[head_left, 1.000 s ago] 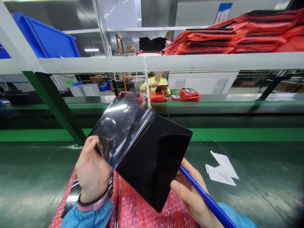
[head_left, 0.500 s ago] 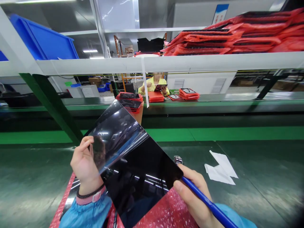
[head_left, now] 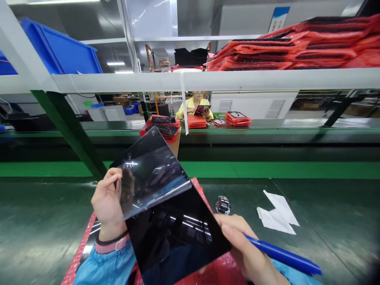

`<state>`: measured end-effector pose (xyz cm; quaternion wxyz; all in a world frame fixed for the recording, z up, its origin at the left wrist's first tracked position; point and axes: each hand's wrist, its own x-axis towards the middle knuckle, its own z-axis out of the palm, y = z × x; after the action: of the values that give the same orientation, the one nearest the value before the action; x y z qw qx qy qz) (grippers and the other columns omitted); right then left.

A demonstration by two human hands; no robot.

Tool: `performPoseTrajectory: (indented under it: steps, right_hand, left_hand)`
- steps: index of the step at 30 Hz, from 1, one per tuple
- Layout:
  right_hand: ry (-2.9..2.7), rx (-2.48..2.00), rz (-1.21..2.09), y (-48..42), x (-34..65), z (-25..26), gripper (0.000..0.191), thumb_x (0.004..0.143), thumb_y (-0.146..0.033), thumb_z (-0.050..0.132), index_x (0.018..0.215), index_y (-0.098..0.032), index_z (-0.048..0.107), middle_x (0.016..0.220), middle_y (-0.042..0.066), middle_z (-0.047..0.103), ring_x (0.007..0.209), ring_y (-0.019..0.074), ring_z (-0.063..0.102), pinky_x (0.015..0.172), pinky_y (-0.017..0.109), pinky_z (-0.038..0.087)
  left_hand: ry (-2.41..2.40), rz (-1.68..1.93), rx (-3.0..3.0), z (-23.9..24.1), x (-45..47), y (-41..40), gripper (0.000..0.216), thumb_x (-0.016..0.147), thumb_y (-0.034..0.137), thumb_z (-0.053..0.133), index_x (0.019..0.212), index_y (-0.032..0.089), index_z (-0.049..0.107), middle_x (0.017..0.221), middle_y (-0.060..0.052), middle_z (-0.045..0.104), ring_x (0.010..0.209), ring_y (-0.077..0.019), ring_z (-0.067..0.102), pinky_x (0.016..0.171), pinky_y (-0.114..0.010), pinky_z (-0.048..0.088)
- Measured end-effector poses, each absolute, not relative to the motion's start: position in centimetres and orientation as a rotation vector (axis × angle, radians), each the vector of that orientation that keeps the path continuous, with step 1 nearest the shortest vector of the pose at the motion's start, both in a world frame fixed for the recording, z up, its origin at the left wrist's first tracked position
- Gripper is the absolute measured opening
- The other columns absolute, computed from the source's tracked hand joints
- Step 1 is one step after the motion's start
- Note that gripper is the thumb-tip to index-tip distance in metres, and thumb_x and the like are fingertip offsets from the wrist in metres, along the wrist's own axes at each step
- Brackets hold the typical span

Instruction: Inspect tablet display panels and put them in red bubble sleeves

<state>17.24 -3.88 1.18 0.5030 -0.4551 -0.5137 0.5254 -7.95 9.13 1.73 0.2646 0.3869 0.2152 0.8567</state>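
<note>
A glossy black screen panel (head_left: 181,237) is held up, tilted, in front of me. Clear film (head_left: 157,174) covers its upper part, with a curled edge running across the middle. At the panel's left side my left hand (head_left: 107,198) pinches the film's edge. My right hand (head_left: 245,243) grips the panel's right corner between thumb and fingers. A blue pen-like stick (head_left: 285,253) also rests in that hand, pointing right. Beneath the panel lies red bubble wrap (head_left: 218,273), largely hidden by it.
On the green bench are a small metallic object (head_left: 222,205) and white paper pieces (head_left: 279,213). A shelf (head_left: 252,79) above bears red-wrapped stacks (head_left: 285,51) and a blue bin (head_left: 62,47). Beyond, a person in yellow (head_left: 187,107) handles a dark panel near more red stacks (head_left: 237,118).
The panel has turned slightly clockwise, its right corner lower. The blue stick has swung closer to level. The small metallic object now shows fully. Both hands keep their grip.
</note>
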Motion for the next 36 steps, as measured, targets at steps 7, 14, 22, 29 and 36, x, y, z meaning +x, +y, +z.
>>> performPoseTrajectory:
  steps: [7, 14, 22, 29, 36]
  right_hand:
    - [-1.288, -1.271, 1.096, -4.1, 17.4, 1.3, 0.047, 0.077, -0.069, 0.058, 0.082, -0.025, 0.075, 0.086, 0.006, 0.067, 0.091, 0.0264, 0.060, 0.093, 0.043, 0.044]
    - [-1.335, -1.119, 1.036, -3.1, 17.3, 1.7, 0.041, 0.078, -0.060, 0.062, 0.099, -0.026, 0.072, 0.084, 0.004, 0.069, 0.076, 0.0212, 0.064, 0.078, 0.033, 0.053]
    - [-1.407, -0.843, 1.182, -2.3, 16.3, 2.4, 0.046, 0.074, -0.035, 0.073, 0.118, -0.028, 0.062, 0.100, 0.001, 0.072, 0.085, 0.0220, 0.071, 0.080, 0.030, 0.057]
    - [-1.551, -0.938, 1.061, -2.9, 17.2, 0.5, 0.067, 0.073, -0.035, 0.076, 0.134, -0.028, 0.047, 0.106, 0.005, 0.072, 0.080, 0.0240, 0.073, 0.076, 0.032, 0.061]
    - [-1.805, -0.751, 0.098, -2.9, 18.0, -0.5, 0.097, 0.078, -0.010, 0.071, 0.150, -0.037, 0.011, 0.161, 0.005, 0.012, 0.143, 0.0332, 0.019, 0.111, 0.054, 0.032]
  left_hand:
    - [0.646, 2.102, 1.098, 1.4, -6.8, 7.9, 0.017, 0.068, 0.006, 0.058, 0.055, 0.015, 0.063, 0.060, 0.002, 0.055, 0.052, -0.0073, 0.046, 0.043, -0.016, 0.034]
    - [0.692, 1.828, 1.072, 2.8, -4.4, 5.3, 0.023, 0.068, 0.036, 0.057, 0.060, 0.016, 0.063, 0.072, -0.006, 0.064, 0.066, -0.0175, 0.058, 0.056, -0.025, 0.046]
    - [0.710, 1.882, 1.193, 2.2, -4.2, 4.5, 0.025, 0.067, 0.036, 0.056, 0.054, 0.017, 0.065, 0.069, -0.008, 0.068, 0.068, -0.0229, 0.061, 0.065, -0.032, 0.046]
    - [0.696, 1.953, 1.297, 2.7, -4.2, 3.6, 0.024, 0.068, 0.031, 0.057, 0.051, 0.018, 0.068, 0.064, -0.005, 0.070, 0.061, -0.0193, 0.063, 0.057, -0.027, 0.046]
    - [0.765, 2.092, 1.583, 1.9, -5.3, 2.3, 0.023, 0.069, 0.029, 0.061, 0.050, 0.021, 0.071, 0.045, 0.000, 0.064, 0.043, -0.0150, 0.057, 0.044, -0.025, 0.044]
